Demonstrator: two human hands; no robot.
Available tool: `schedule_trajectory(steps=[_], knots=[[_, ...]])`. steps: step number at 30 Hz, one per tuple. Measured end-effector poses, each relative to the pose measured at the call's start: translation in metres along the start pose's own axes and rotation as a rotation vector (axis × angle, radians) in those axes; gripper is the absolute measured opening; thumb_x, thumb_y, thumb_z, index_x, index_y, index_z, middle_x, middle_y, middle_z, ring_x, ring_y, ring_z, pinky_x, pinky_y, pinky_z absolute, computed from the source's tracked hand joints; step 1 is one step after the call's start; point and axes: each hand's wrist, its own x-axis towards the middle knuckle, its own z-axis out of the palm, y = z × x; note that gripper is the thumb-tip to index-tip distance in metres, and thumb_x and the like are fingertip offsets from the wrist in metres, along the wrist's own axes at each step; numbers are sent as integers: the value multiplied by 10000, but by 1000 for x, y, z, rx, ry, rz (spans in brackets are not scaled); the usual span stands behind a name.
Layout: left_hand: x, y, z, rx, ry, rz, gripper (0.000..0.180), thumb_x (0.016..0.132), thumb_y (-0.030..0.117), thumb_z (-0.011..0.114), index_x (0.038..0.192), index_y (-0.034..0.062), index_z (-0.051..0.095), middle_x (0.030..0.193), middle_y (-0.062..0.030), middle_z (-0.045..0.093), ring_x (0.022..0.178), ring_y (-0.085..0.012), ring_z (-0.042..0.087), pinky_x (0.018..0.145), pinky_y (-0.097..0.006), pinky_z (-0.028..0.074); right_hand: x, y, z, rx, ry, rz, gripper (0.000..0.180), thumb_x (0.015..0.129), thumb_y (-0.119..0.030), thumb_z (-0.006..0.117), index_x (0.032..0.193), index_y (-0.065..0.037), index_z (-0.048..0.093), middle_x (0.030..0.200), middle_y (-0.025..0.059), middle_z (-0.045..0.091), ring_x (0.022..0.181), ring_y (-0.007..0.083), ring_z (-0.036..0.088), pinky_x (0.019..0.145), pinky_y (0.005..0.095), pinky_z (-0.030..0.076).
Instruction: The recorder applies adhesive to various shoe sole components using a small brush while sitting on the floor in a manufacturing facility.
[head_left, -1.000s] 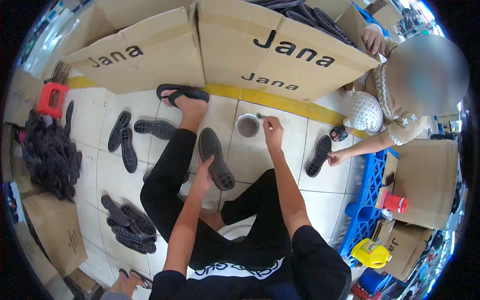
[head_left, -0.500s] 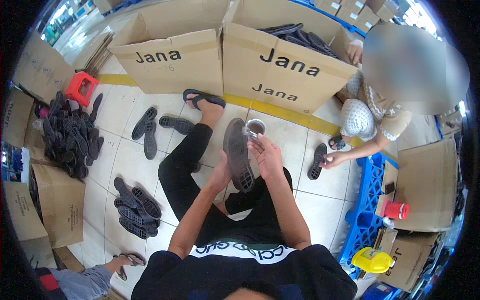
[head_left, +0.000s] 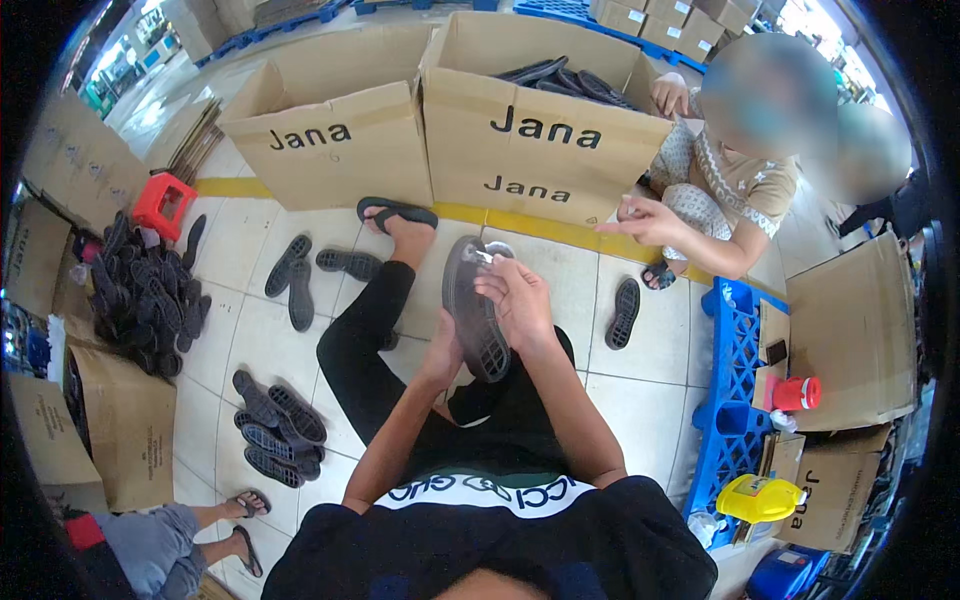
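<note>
My left hand (head_left: 441, 350) grips the side of a dark shoe sole (head_left: 461, 300), held tilted over my lap with its lattice end toward me. Pinched in my right hand (head_left: 518, 298) is a small white applicator stick (head_left: 483, 257); its pale tip lies at the far end of the sole, seemingly touching it. Just behind that end shows the rim of a small cup (head_left: 500, 247), mostly hidden by the sole and my right hand. A pair of soles (head_left: 292, 280) and a single sole (head_left: 345, 264) rest on the tiles to the left.
Two large cartons (head_left: 545, 165) stand ahead, one holding soles. A sole heap (head_left: 145, 290) and red stool (head_left: 164, 205) are left; stacked soles (head_left: 280, 430) lie nearer. Right are a co-worker's hand (head_left: 648, 222), a lone sole (head_left: 622, 313), blue pallet (head_left: 722, 415) and yellow jug (head_left: 758, 498).
My right hand has brought the applicator from the cup onto the sole's far end. The co-worker's hand has lifted away from the lone sole on the floor.
</note>
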Motion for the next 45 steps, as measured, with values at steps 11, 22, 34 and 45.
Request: schedule_trajectory(steps=[11, 22, 34, 45], knots=[[-15, 60, 35, -54, 85, -50, 645, 1002, 544, 209, 1386, 57, 385, 1295, -136, 543, 1194, -247, 522, 1022, -425, 407, -50, -14, -8, -976, -414, -500, 86, 914, -42, 602, 947, 33, 631, 859, 82, 618, 670, 116, 609, 610, 229, 495], [-14, 89, 39, -289, 93, 106, 712, 975, 607, 163, 1382, 71, 399, 1257, -157, 560, 1095, -328, 590, 959, -462, 449, -97, -34, -27, -1251, -564, -572, 115, 846, -33, 659, 944, 21, 634, 919, 128, 625, 805, 252, 636, 684, 299, 516], [-31, 89, 64, -234, 15, -36, 682, 994, 562, 130, 1395, 77, 392, 1271, -148, 550, 1105, -313, 585, 988, -457, 435, -29, -90, 30, -1415, -514, -1106, 179, 810, -19, 682, 984, -1, 645, 1070, 130, 622, 946, 291, 637, 808, 338, 518], [-38, 87, 68, -263, -40, -65, 691, 984, 582, 180, 1413, 71, 360, 1304, -151, 522, 1135, -332, 563, 1013, -463, 415, -5, -98, 47, -1621, -716, -1328, 238, 792, -52, 676, 1021, 5, 638, 1133, 113, 600, 979, 276, 635, 804, 354, 541]])
